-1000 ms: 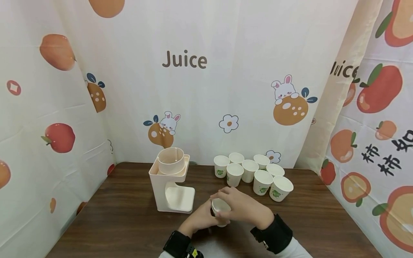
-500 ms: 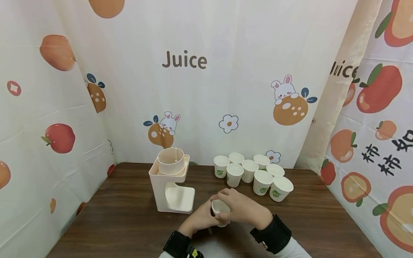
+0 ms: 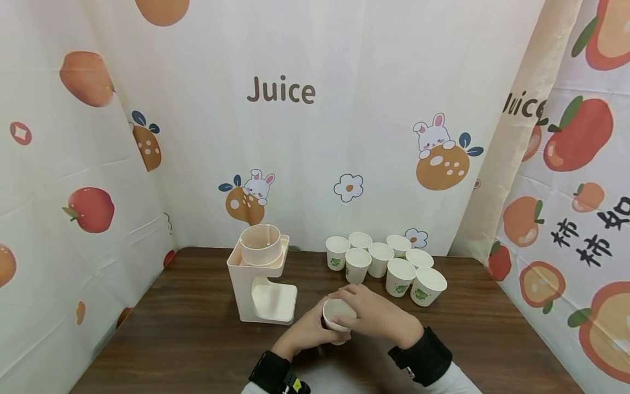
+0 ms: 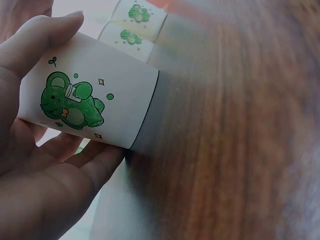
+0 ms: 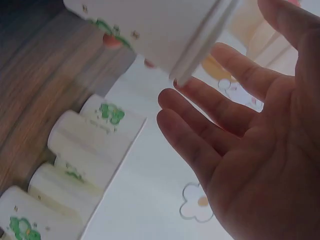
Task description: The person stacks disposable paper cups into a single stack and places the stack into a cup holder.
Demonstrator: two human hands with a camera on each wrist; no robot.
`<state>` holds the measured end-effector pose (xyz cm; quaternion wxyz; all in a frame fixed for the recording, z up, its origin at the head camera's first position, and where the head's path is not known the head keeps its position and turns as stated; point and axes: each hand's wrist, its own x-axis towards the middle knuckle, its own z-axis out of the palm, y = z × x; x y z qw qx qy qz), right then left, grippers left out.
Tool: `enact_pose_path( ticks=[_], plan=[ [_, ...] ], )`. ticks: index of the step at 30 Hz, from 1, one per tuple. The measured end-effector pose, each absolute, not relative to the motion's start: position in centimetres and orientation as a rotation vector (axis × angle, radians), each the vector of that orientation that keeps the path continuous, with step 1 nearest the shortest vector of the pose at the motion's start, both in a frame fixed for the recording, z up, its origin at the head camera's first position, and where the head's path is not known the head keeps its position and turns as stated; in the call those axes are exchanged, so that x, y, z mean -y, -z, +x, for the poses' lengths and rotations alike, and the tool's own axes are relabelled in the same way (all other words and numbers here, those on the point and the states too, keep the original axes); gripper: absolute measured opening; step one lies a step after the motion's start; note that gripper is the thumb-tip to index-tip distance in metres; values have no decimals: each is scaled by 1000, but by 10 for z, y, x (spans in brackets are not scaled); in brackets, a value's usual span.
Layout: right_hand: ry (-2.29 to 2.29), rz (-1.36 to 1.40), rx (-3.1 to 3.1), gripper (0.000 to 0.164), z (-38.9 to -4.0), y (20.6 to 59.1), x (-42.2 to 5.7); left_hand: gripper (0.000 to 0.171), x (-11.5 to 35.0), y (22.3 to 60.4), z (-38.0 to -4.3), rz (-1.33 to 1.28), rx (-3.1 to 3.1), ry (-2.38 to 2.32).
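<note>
My left hand (image 3: 307, 330) grips a white paper cup (image 3: 337, 308) at the table's near middle. In the left wrist view, thumb and fingers wrap the cup (image 4: 122, 85), which bears a green cartoon animal. The rim looks doubled in the right wrist view, like one cup nested in another; I cannot tell for sure. My right hand (image 3: 381, 314) is beside and over the rim, thumb across the mouth in the head view. Its fingers (image 5: 215, 107) are spread and loosely extended by the rim in the right wrist view; whether they touch it is unclear.
Several white paper cups (image 3: 380, 260) stand grouped at the back right of the dark wooden table (image 3: 187, 328). A cream juicer-like machine (image 3: 261, 273) with a round top opening and low platform stands left of my hands. Printed cloth (image 3: 305, 148) hangs behind and at both sides.
My right hand has shifted slightly right and loosened from the cup, its thumb now over the mouth. The cup's rim sits slightly higher and shows more. My left hand stays nearly still.
</note>
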<state>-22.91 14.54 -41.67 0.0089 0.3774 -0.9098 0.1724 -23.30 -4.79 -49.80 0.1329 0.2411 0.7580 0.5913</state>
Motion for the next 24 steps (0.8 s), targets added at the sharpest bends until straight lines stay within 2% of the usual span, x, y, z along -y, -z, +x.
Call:
enact_pose_path(
  ticks=[8, 16, 24],
  plan=[
    [-535, 1074, 2833, 48, -232, 414, -163, 70, 47, 499, -234, 702, -2219, -1710],
    [-578, 990, 2822, 42, -234, 412, -186, 73, 46, 499, -234, 679, -2242, -1691],
    [-579, 863, 2808, 44, -238, 413, -216, 73, 46, 501, -234, 682, -2247, -1700]
  ],
)
